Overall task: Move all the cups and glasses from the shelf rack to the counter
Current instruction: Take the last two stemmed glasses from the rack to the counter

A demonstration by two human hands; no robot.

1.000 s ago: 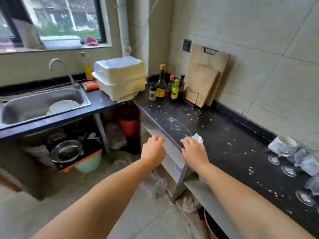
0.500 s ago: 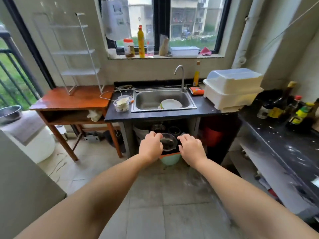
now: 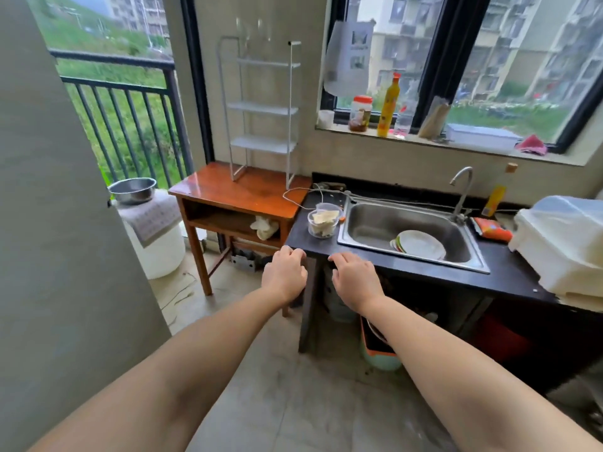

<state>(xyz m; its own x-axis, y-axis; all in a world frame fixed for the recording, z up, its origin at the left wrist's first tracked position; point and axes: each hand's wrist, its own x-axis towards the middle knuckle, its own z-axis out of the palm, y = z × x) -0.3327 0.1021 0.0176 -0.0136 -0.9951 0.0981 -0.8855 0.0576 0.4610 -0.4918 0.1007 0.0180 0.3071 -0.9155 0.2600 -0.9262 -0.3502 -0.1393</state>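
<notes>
Two bare forearms reach forward over a tiled floor. The left hand [image 3: 284, 276] and right hand [image 3: 356, 279] hang side by side in the air, a small gap between them, fingers loosely curled downward and holding nothing. Just beyond the fingertips runs the front edge of a dark counter [image 3: 509, 275]. Past the right hand a steel sink [image 3: 375, 223] is set into it, with a white plate [image 3: 421, 244] lying inside. Beyond the gap between the hands, a clear plastic tub [image 3: 323, 223] stands on the counter just beside the sink. Past the left hand stands a wooden side table [image 3: 228, 194], touching the counter's end. On the table, farther back against the wall, a white wire shelf rack [image 3: 262, 109] stands upright; two faint shapes at its top [image 3: 259, 29] may be clear glasses, though blur makes this unsure. Its lower shelves look bare.
</notes>
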